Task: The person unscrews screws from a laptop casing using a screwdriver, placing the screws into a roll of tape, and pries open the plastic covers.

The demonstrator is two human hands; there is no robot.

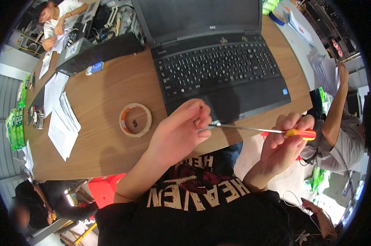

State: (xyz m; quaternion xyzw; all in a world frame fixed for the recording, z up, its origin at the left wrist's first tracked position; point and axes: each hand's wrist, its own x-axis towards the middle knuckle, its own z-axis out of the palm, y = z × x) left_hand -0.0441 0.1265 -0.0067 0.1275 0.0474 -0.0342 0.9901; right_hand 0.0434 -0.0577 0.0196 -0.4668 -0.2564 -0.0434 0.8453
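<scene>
A screwdriver with a red and yellow handle lies level in front of my body, just off the near edge of the table. My right hand grips its handle, fingers wrapped round the yellow part. The metal shaft points left, its tip reaching the fingertips of my left hand. Those left fingers are curled closed by the tip; a small greyish bit shows there, too small to name. Beyond both hands stands an open black laptop, its screen dark.
A roll of tape lies left of my left hand, with small dark bits inside its ring. Further left are paper sheets and an opened computer case. One person works at the far left, another sits at the right. A red stool stands below the table.
</scene>
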